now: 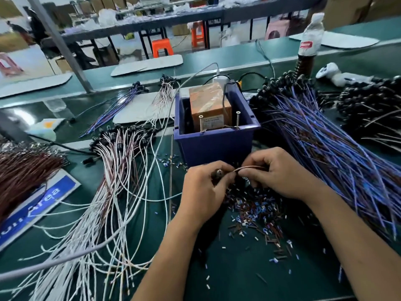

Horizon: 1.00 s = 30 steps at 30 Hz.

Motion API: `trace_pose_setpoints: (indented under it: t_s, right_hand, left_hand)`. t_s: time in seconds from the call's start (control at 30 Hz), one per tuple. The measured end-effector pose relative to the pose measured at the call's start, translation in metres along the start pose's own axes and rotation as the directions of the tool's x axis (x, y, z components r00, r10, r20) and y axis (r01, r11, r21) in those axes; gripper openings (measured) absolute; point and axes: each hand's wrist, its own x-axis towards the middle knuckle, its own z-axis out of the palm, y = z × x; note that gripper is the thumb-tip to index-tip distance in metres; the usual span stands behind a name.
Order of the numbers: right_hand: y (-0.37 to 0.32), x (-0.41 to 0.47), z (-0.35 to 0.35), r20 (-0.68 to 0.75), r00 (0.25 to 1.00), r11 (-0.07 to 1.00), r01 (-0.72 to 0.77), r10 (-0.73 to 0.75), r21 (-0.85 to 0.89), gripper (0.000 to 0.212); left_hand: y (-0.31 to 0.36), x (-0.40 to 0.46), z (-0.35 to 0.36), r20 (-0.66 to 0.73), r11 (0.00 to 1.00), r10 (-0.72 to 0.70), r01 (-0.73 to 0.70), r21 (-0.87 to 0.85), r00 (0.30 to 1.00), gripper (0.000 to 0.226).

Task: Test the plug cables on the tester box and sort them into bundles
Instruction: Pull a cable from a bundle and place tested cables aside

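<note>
Both my hands meet at frame centre, just below the blue plastic bin [213, 144] holding the brown taped tester box [208, 105]. Left hand [202, 190] grips a dark plug end; right hand [280, 172] pinches the thin brownish plug cable [249, 168] running between them. White-and-brown cable bundle [112, 181] fans left of centre, blue-purple cable bundle [336, 161] at right. Small cut sleeve bits [256, 216] litter the green tabletop [234, 274] under my wrists.

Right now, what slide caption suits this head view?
Both hands hold one thin brown cable before the blue plastic tester bin.
</note>
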Motion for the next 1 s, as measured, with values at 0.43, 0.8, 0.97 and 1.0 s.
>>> trace_pose_setpoints:
  t_s: [0.43, 0.8, 0.97, 1.0]
  right_hand:
    - [-0.001, -0.006, -0.015, -0.093, 0.995, 0.994, -0.027, 0.037, 0.109, 0.015]
    - [-0.007, -0.011, -0.023, 0.004, 0.992, 0.436, 0.054, -0.13, 0.899, 0.022]
    - [-0.009, -0.009, -0.021, -0.04, 0.985, -0.138, 0.017, -0.17, 0.99, 0.035]
    - [-0.009, -0.008, -0.022, -0.091, 0.991, -0.062, 0.085, -0.1, 0.994, 0.032]
  left_hand:
    - [-0.007, 0.005, -0.029, 0.301, 0.894, -0.222, 0.317, -0.317, 0.928, 0.013]
    - [-0.009, 0.006, -0.036, 0.457, 0.238, -0.147, 0.479, -0.845, 0.877, 0.019]
    - [-0.007, 0.005, -0.031, 0.412, 0.344, -0.138, 0.434, -0.833, 0.901, 0.027]
    - [-0.006, 0.004, -0.03, 0.408, 0.37, -0.144, 0.431, -0.823, 0.902, 0.029]
